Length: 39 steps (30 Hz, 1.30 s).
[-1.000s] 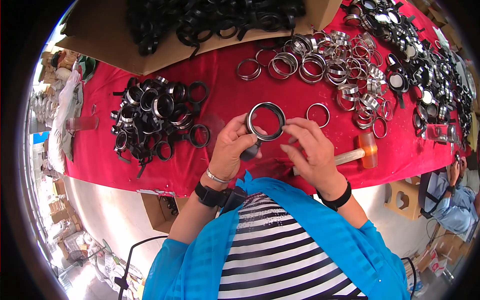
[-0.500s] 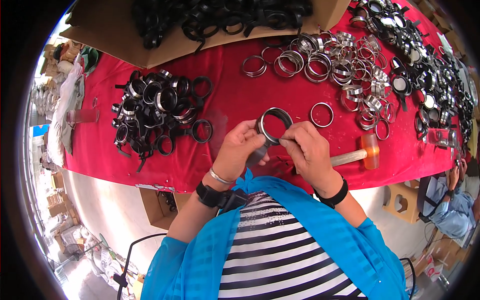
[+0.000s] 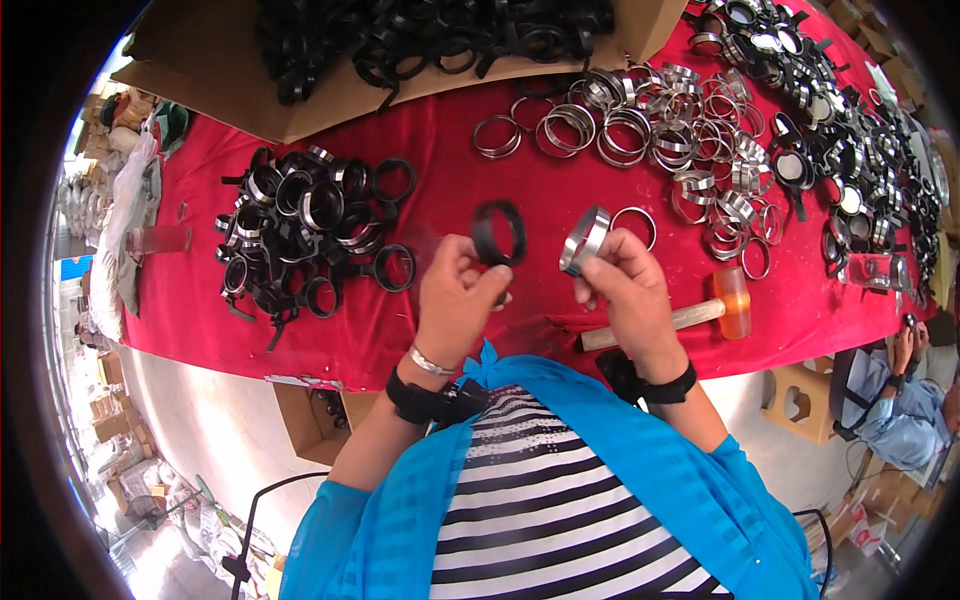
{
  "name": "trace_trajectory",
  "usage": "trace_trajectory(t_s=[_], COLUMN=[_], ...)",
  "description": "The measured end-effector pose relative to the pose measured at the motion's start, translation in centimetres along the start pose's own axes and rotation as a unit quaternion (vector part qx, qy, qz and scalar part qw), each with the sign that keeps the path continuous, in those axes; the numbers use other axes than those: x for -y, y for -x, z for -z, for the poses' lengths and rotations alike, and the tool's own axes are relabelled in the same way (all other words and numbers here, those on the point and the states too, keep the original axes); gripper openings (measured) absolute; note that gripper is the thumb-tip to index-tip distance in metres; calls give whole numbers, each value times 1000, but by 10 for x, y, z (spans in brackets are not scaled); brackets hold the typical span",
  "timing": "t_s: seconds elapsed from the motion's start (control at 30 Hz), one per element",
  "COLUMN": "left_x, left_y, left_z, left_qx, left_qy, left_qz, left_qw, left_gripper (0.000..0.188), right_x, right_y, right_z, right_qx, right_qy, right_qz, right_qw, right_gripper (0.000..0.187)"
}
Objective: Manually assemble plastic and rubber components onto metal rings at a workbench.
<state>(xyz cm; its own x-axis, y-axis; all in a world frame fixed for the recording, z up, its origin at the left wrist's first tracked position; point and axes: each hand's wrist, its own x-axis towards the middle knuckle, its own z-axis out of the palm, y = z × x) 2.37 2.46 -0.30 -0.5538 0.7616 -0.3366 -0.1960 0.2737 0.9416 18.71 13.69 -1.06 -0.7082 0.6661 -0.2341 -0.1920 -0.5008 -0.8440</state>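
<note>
My left hand (image 3: 455, 295) is closed on a black plastic ring (image 3: 513, 238), its short handle hidden in the fingers. A shiny metal ring (image 3: 587, 240) is pinched in my right hand (image 3: 630, 290), tilted on edge and apart from the black one. Just behind my right fingers, a thin metal ring (image 3: 651, 227) lies on the red cloth. A mallet (image 3: 733, 302) with an amber head and wooden handle lies beside my right wrist. To the left of my left hand is a pile of black rings (image 3: 300, 215), some with metal bands in them.
Across the red-covered table (image 3: 450, 150), a cardboard box (image 3: 270, 115) holds many black rings. Loose metal rings (image 3: 690, 135) are heaped at the back right. Farther right spreads a large pile of black-and-metal pieces (image 3: 850, 160). Another person's hands (image 3: 905, 350) show at the right edge.
My hands have moved apart. The metal ring, earlier together with the black ring, is now separate in my right hand, while the black ring stays in my left.
</note>
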Motion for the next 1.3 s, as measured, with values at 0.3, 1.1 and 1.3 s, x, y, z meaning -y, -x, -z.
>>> trace_trajectory(t_s=[0.3,1.1,1.3], left_x=[2,-30,-15], left_y=[0,18,6], left_z=[9,-8,2], left_qx=[69,72,114], left_qy=[125,103,123], left_qz=[27,-69,-26], left_qw=[989,990,985], left_gripper=[20,37,28], right_x=[-8,-21,1], right_y=[-3,-2,2], right_z=[28,12,15], right_qx=[100,122,152], right_qy=[-361,-348,-214], right_qz=[-44,-97,-13], right_qw=[926,925,965], right_gripper=[16,24,15])
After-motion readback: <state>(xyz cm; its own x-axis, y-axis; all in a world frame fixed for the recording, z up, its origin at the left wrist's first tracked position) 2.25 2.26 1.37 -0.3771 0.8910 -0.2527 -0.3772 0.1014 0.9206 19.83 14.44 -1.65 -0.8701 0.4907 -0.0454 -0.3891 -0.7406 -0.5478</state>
